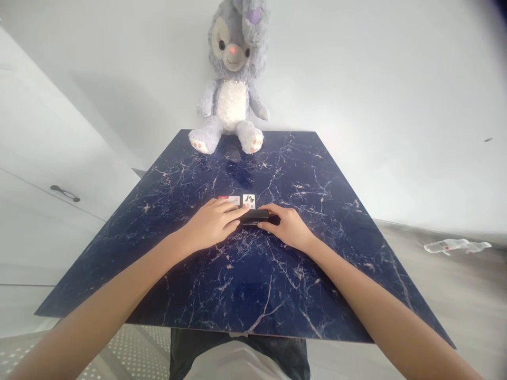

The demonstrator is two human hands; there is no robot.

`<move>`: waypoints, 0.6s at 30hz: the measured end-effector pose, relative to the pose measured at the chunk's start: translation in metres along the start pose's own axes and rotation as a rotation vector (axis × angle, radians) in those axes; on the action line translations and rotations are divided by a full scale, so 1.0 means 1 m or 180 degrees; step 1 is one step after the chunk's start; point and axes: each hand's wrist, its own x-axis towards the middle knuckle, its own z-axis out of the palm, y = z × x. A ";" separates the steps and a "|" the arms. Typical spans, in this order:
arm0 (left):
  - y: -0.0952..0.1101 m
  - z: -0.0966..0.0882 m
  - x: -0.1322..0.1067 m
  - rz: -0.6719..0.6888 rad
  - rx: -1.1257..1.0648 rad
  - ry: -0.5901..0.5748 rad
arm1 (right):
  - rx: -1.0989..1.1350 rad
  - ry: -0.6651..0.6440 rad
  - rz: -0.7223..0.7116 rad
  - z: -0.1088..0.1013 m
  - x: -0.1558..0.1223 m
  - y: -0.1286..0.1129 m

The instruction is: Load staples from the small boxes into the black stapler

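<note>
A small black oblong object [256, 215], which looks like a stapler, lies across the middle of the table, a thin shiny strip along its near side. My right hand [288, 226] grips its right end between thumb and fingers. At the other end, my left hand [216, 224] holds it, fingers over the top and thumb on the near side. Just beyond the fingers lies a red and white packet [233, 200], partly covered by my left hand. Beside it is a small white card or box [249, 200] printed with dark pictures; its near edge is hidden.
The dark blue marbled table [245, 285] has a grey plush toy [233, 100] seated at its far edge against the white wall. White cabinet doors with a dark handle [65, 193] stand on the left. A clear plastic bottle [455, 246] lies on the floor at right.
</note>
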 end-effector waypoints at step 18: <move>-0.042 -0.033 -0.044 -0.0745 -0.1041 -0.0766 | 0.0041 -0.0097 -0.0012 -0.001 -0.001 0.001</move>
